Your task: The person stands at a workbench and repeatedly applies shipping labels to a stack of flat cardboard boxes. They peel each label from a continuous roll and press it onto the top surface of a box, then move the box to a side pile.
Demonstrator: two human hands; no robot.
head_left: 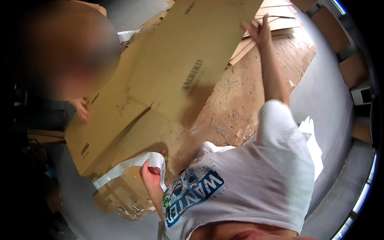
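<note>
a round blur [72,50] covers most of the co-worker beyond the left hand, leaving a co-worker's hand [81,111] showing at the outer edge of the cardboard; whether it grips or only rests there, i cannot tell. the far end of the cardboard is cut off by the frame, and the right hand [260,33] is smeared enough that its contact with the edge is unclear. the wearer's white shirt [256,176] hides the near part of the table between the two arms.

the large flat brown cardboard [168,60] lies ahead of the left hand and to the left of the right hand, stretching slantwise past both. the right hand is raised at its right edge, fingers spread and apparently holding nothing. the left hand [151,176], well nearer the body, has its fingers curled on a glossy white strip [124,165], which bends over beside the fingers and runs leftward to the table's edge. a loose flap [138,120] of the cardboard lifts slightly ahead of the left hand.

the scuffed brown table [236,104] spreads between the hands. flat board pieces [276,22] lie just beside the right hand, partly behind it. boxes [330,28] stand well apart, farther right of that hand.
</note>
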